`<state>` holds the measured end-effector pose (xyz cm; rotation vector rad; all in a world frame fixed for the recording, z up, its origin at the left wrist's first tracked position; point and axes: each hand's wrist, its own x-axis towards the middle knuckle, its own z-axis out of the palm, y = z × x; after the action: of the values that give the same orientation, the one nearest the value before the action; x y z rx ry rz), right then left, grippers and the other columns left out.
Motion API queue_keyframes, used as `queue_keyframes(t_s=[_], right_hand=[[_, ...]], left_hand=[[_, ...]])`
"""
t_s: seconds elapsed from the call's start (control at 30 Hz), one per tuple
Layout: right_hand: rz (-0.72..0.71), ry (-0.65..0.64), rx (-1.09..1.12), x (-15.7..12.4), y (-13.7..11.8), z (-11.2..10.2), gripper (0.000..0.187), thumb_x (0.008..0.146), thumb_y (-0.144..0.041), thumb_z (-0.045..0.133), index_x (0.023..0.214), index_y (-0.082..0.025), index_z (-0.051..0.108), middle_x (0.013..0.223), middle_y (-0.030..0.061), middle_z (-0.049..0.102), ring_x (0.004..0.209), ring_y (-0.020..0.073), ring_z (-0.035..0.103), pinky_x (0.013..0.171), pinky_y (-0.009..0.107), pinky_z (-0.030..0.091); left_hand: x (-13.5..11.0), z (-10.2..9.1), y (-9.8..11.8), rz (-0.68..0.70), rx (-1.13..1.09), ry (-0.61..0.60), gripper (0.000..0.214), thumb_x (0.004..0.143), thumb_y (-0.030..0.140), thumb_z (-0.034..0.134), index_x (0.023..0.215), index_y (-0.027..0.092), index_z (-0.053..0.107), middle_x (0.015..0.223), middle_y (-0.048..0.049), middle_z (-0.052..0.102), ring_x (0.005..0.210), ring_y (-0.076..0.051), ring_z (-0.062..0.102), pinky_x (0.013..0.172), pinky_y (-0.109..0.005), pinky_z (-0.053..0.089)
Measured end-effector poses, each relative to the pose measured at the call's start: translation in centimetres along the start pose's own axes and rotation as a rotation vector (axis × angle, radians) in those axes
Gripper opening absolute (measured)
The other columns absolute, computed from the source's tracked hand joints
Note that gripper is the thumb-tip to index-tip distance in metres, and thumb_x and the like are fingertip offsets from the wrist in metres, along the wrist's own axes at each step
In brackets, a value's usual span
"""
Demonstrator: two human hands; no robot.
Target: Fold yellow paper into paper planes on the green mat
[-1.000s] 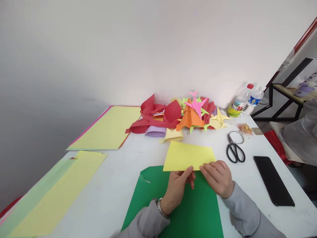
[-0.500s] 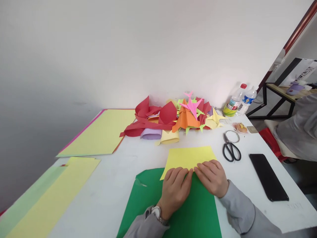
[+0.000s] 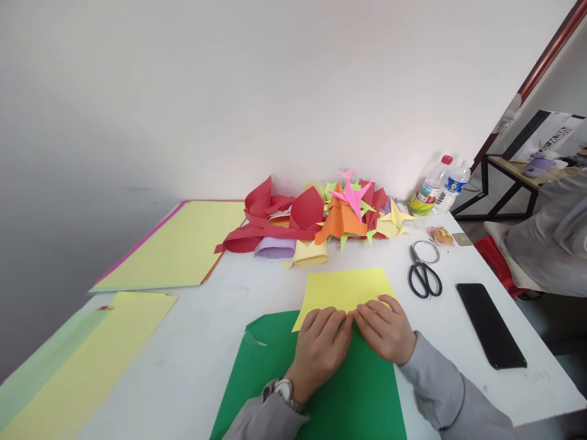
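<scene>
A yellow sheet of paper lies partly over a large green sheet on the white table. My left hand, a watch on its wrist, has its fingers closed at the sheet's near edge. Beside it my right hand grips the same edge, and the fingertips of both hands nearly meet at the middle. The edge between them is mostly hidden under my fingers.
Folded paper planes and red paper loops are heaped against the wall. Scissors, a black phone and two bottles lie or stand at right. Yellow sheets lie left. A grey-sleeved person sits far right.
The whole view has shifted slightly to the left. Both hands stay at the near edge of the yellow paper, with their fingertips a little closer together.
</scene>
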<state>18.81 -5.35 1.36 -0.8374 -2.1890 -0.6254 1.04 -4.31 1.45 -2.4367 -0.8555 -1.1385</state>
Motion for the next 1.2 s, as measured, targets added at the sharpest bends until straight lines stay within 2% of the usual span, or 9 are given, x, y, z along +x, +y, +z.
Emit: queue_keyframes(t_s=[0.17, 0.33, 0.5, 0.8, 0.9, 1.0, 1.1, 1.2], right_hand=[[0.011, -0.032, -0.019, -0.5, 0.1, 0.2, 0.015, 0.088, -0.01, 0.055, 0.091, -0.016, 0.068, 0.091, 0.0059, 0.072, 0.087, 0.0174, 0.061, 0.088, 0.039, 0.044], [0.05, -0.024, -0.037, -0.6, 0.9, -0.2, 0.014, 0.086, -0.011, 0.056, 0.091, -0.017, 0.068, 0.09, 0.0046, 0.073, 0.089, 0.0175, 0.062, 0.09, 0.039, 0.043], [0.093, 0.008, -0.088, -0.6, 1.9, -0.7, 0.013, 0.083, -0.008, 0.062, 0.09, -0.018, 0.067, 0.086, 0.0029, 0.074, 0.085, 0.0175, 0.064, 0.088, 0.04, 0.042], [0.148, 0.014, -0.152, -0.7, 3.8, -1.8, 0.015, 0.08, -0.007, 0.064, 0.09, -0.018, 0.066, 0.084, 0.0026, 0.075, 0.08, 0.0185, 0.066, 0.086, 0.04, 0.042], [0.208, 0.066, -0.163, -0.6, 4.3, -2.2, 0.017, 0.08, -0.006, 0.064, 0.091, -0.018, 0.066, 0.082, 0.0031, 0.076, 0.079, 0.0194, 0.065, 0.084, 0.041, 0.042], [0.248, 0.123, -0.118, -0.3, 3.6, -2.1, 0.015, 0.082, -0.009, 0.063, 0.094, -0.017, 0.066, 0.085, 0.0055, 0.075, 0.081, 0.0209, 0.064, 0.083, 0.042, 0.043], [0.166, 0.038, -0.038, 0.1, 1.9, -1.4, 0.016, 0.084, -0.013, 0.063, 0.099, -0.015, 0.067, 0.091, 0.0079, 0.075, 0.087, 0.0214, 0.064, 0.086, 0.043, 0.043], [0.08, -0.017, 0.013, 0.2, 0.3, -0.3, 0.019, 0.088, -0.007, 0.053, 0.099, -0.014, 0.067, 0.093, 0.0072, 0.075, 0.09, 0.0197, 0.063, 0.09, 0.041, 0.042]], left_hand=[[-0.2, -0.1, -0.4, 0.029, -0.007, -0.004, 0.011, 0.082, 0.008, 0.062, 0.091, 0.013, 0.064, 0.076, -0.0054, 0.067, 0.076, -0.02, 0.059, 0.069, -0.035, 0.04], [-0.2, -0.4, -1.3, 0.059, 0.009, 0.047, 0.017, 0.08, 0.005, 0.063, 0.094, 0.014, 0.064, 0.076, -0.0047, 0.068, 0.077, -0.02, 0.06, 0.069, -0.035, 0.039], [-0.1, -0.8, -2.1, 0.037, 0.037, 0.079, 0.02, 0.075, 0.003, 0.068, 0.091, 0.014, 0.065, 0.075, -0.0041, 0.068, 0.075, -0.02, 0.06, 0.068, -0.035, 0.038], [0.0, -1.3, -2.8, 0.004, 0.075, 0.085, 0.015, 0.077, 0.005, 0.067, 0.089, 0.015, 0.064, 0.072, -0.0032, 0.068, 0.075, -0.019, 0.061, 0.068, -0.035, 0.039], [0.1, -1.4, -2.9, -0.01, 0.091, 0.094, 0.015, 0.078, 0.005, 0.066, 0.088, 0.015, 0.064, 0.072, -0.003, 0.067, 0.074, -0.019, 0.061, 0.067, -0.034, 0.039], [0.1, -1.3, -2.7, -0.009, 0.087, 0.091, 0.015, 0.077, 0.004, 0.066, 0.087, 0.015, 0.063, 0.072, -0.0032, 0.067, 0.073, -0.019, 0.061, 0.066, -0.034, 0.039], [0.1, -1.0, -2.2, 0.025, 0.053, 0.063, 0.015, 0.079, 0.004, 0.064, 0.089, 0.015, 0.063, 0.074, -0.0038, 0.067, 0.073, -0.018, 0.061, 0.067, -0.034, 0.04], [0.0, -0.7, -1.5, 0.045, 0.02, 0.039, 0.015, 0.08, 0.005, 0.063, 0.092, 0.014, 0.062, 0.074, -0.0041, 0.067, 0.074, -0.019, 0.061, 0.066, -0.034, 0.04]])
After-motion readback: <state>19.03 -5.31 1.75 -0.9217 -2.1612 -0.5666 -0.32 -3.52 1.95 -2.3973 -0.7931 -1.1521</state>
